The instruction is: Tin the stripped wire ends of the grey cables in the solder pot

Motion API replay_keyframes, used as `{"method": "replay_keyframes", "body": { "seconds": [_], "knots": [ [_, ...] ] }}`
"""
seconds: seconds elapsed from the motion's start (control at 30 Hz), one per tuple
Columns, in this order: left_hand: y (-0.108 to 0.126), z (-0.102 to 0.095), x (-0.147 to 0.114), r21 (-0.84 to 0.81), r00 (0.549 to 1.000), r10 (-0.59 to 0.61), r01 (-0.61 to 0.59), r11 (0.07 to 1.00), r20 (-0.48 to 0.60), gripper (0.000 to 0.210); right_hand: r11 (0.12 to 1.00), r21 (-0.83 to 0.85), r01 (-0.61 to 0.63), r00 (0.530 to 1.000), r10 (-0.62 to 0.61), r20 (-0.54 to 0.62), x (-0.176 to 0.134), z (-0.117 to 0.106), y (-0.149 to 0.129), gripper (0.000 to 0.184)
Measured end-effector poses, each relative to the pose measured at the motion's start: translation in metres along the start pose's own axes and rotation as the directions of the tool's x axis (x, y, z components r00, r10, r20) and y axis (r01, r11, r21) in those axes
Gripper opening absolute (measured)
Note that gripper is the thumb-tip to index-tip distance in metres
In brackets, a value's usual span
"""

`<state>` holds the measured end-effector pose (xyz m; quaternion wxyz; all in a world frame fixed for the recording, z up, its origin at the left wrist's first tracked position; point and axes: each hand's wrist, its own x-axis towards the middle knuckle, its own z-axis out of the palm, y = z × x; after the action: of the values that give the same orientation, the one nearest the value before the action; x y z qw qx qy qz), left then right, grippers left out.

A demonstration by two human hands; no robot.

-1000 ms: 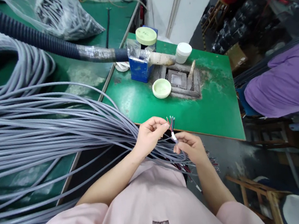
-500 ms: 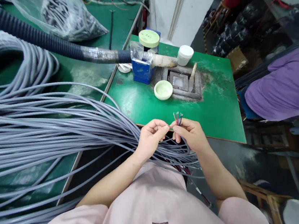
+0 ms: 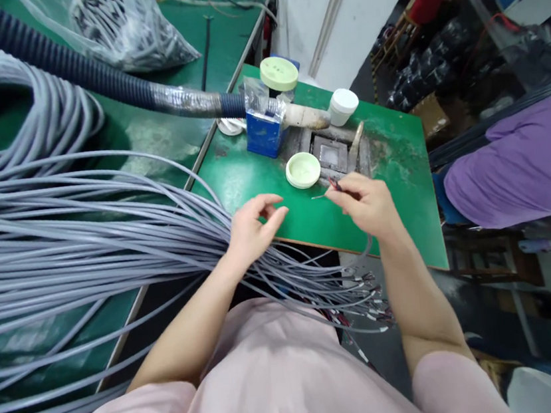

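Note:
My right hand (image 3: pixel 366 203) pinches the end of a grey cable, whose thin coloured wires (image 3: pixel 334 184) poke out past the fingertips. One bare wire tip points left, just below a shallow pale green dish (image 3: pixel 302 170). Beyond that hand lies a square metal pot (image 3: pixel 332 152) set in the green board, its middle silvery. My left hand (image 3: pixel 259 225) is empty, thumb and fingers apart, over the near edge of the board. Under it runs a thick bundle of grey cables (image 3: pixel 159 237), their stripped ends hanging at the right.
A ribbed black hose (image 3: pixel 104 83) with a pale nozzle (image 3: pixel 307 115) reaches over the board beside a blue box (image 3: pixel 263 134). A white tub (image 3: pixel 343 105) and a wooden-looking stick (image 3: pixel 358 136) stand near the pot. A person in purple (image 3: pixel 515 160) is at the right.
My hands have parted. The right hand has carried the wires forward and right, toward the dish and pot, tipping them leftward. My left hand has let go and drawn left, opening.

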<state>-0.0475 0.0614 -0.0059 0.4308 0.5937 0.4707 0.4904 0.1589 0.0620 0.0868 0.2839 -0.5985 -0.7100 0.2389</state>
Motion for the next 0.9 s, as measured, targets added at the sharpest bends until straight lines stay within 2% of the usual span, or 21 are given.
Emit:
{"method": "replay_keyframes", "body": {
  "seconds": [0.1,0.2,0.27,0.5,0.7,0.9],
  "knots": [
    [-0.020,-0.009,0.013,0.234,0.993,0.108,-0.096,0.967,-0.041,0.019,0.968,-0.245,0.047,0.997,-0.029,0.075,0.040,-0.005,0.009,0.022],
    [-0.028,-0.008,0.014,0.312,0.977,0.209,-0.188,0.931,-0.036,0.019,0.876,-0.474,0.086,0.983,0.004,0.186,0.074,0.001,0.017,0.023],
    [-0.027,-0.007,0.012,0.327,0.967,0.252,-0.225,0.918,-0.043,0.019,0.818,-0.563,0.117,0.968,0.031,0.247,0.088,0.007,0.019,0.021],
    [-0.026,-0.006,0.010,0.350,0.960,0.277,-0.252,0.902,-0.024,0.019,0.713,-0.677,0.183,0.913,0.133,0.386,0.108,0.026,0.018,0.023],
    [-0.027,-0.006,0.009,0.368,0.960,0.278,-0.253,0.895,-0.016,0.019,0.653,-0.739,0.162,0.900,0.209,0.382,0.111,0.034,0.016,0.025],
    [-0.026,-0.006,0.009,0.370,0.964,0.265,-0.243,0.897,-0.009,0.021,0.631,-0.755,0.179,0.900,0.204,0.384,0.111,0.032,0.013,0.027]
  ]
}}
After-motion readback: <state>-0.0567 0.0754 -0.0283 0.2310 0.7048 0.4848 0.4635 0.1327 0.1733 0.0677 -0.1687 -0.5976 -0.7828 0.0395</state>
